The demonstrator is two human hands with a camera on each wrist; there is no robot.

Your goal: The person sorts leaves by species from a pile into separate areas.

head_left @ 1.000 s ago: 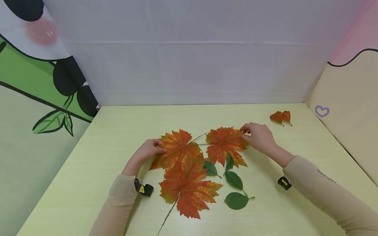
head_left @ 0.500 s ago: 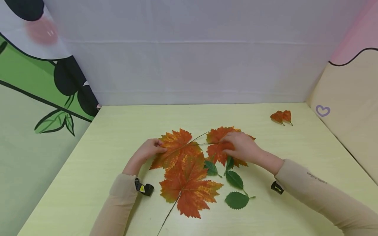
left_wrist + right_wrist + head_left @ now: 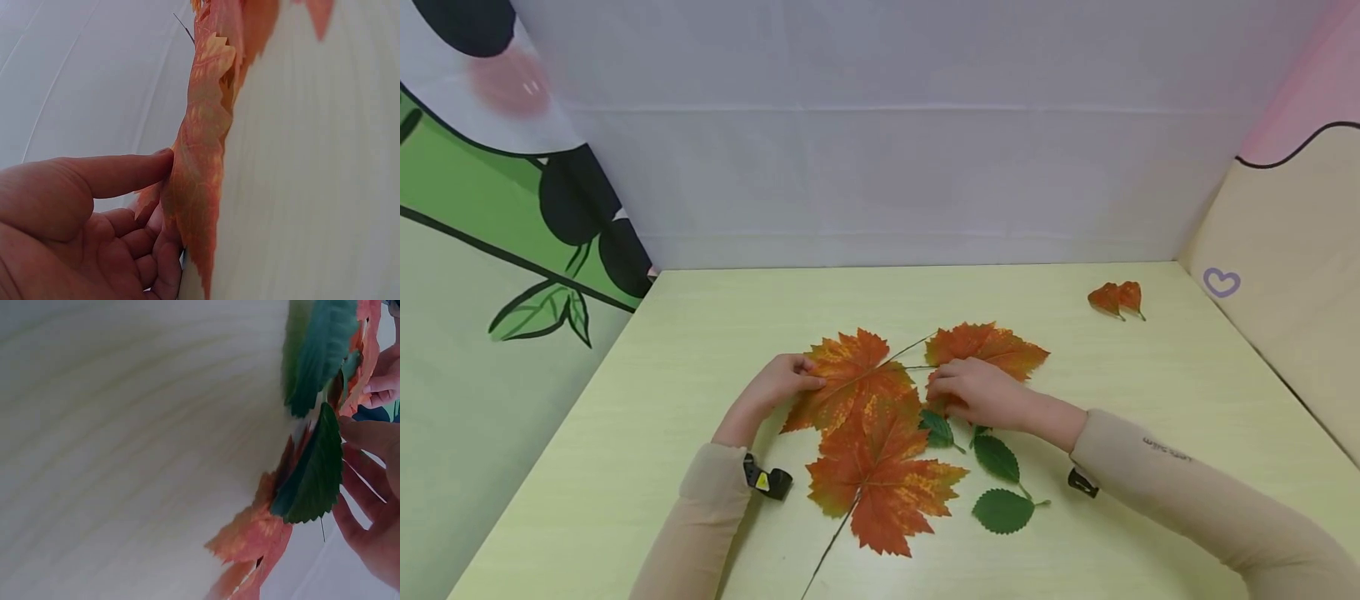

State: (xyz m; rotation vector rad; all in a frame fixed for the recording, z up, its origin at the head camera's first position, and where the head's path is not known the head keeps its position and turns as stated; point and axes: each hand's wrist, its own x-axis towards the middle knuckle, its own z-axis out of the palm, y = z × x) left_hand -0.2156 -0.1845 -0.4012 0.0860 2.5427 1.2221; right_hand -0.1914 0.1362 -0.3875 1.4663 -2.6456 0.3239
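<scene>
At the left orange leaf, my left hand pinches the outer edge. The left wrist view shows the thumb of that hand against one face of the leaf, with fingers behind it. My right hand rests over the lower left part of the right orange leaf, covering some of it. In the right wrist view, the fingers of that hand are loosely bent beside a green leaf. A third orange leaf overlaps the left one.
Small green leaves lie below my right hand. Two small orange-brown pieces are at the back right of the table. A thin dark stem runs toward the front edge. A pale cloth stands behind the table.
My right hand has moved left and slightly down across the right orange leaf, away from its outer edge, uncovering its right tip. My left hand has stayed in place.
</scene>
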